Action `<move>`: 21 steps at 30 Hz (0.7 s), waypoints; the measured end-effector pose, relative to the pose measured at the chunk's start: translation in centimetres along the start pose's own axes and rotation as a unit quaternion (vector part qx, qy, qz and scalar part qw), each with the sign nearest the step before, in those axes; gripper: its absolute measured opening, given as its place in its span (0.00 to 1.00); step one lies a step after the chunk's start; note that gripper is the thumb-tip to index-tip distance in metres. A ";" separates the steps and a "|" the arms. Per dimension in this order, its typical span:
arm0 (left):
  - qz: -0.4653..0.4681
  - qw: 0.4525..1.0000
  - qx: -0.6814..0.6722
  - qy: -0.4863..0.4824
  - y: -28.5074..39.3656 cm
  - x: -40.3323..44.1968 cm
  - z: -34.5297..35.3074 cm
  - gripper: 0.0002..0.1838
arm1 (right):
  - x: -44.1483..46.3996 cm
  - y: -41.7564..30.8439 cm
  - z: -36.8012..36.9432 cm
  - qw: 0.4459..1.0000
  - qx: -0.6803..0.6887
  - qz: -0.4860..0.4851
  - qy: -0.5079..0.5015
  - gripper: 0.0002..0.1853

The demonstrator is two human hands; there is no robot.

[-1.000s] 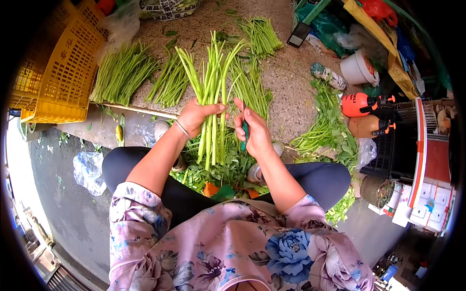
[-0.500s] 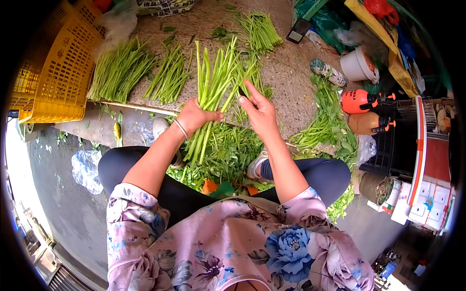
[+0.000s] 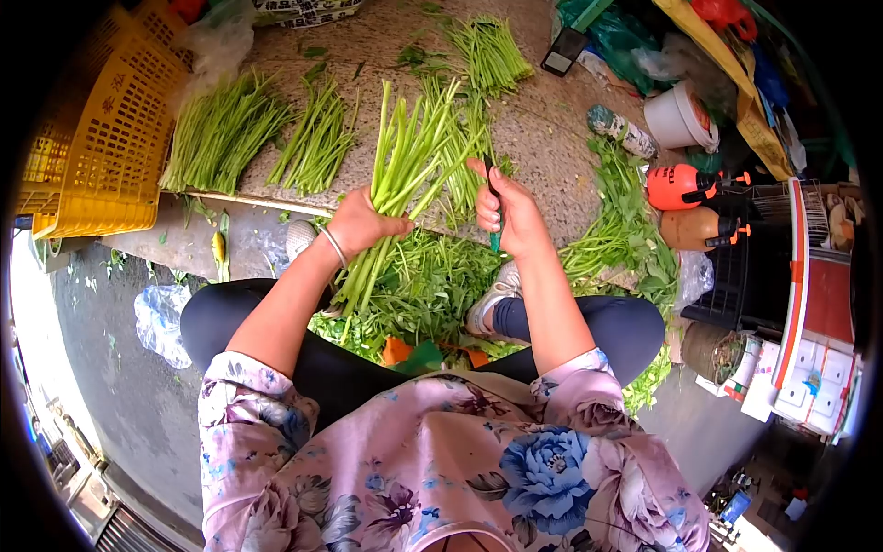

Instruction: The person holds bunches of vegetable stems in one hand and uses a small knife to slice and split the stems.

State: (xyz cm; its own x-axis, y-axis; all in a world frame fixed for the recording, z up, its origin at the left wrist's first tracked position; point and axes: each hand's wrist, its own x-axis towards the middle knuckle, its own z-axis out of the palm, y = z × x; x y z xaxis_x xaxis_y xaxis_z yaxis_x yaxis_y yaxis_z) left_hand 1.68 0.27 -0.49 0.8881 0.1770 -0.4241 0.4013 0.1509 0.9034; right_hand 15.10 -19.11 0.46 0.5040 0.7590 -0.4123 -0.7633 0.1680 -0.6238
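My left hand is closed round a bunch of long green vegetable stems, which fans out upward above the fist and hangs below it. Just right of the bunch, my right hand grips a small knife with a green handle; its dark upper part shows by the thumb. The knife is apart from the held stems. Beneath both hands lies a heap of leafy greens between my feet. More cut stems lie on the stone slab behind the held bunch.
Stem bundles lie on the slab beside a yellow crate at left. Leafy stalks lie at right, near a red spray bottle, a brown one and a white bucket. A phone-like dark device stands at the back.
My right hand has drawn slightly right and down from the stems and turned, so the knife now shows. My left hand and its bunch have shifted slightly left and tilted.
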 end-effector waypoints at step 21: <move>-0.083 0.960 -0.249 0.095 0.5 0.3 -2.1 0.09 | 3.1 6.7 -12.1 0.583 -0.750 0.106 0.293 0.19</move>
State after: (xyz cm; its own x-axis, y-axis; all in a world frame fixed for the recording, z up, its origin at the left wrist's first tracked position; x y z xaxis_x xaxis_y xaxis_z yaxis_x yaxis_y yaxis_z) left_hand 1.66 2.45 -0.34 0.7453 0.2764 -0.6068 0.3355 0.6311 0.6994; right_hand 16.48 -23.26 -13.04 0.8503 0.2430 -0.4669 0.1575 -0.9639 -0.2147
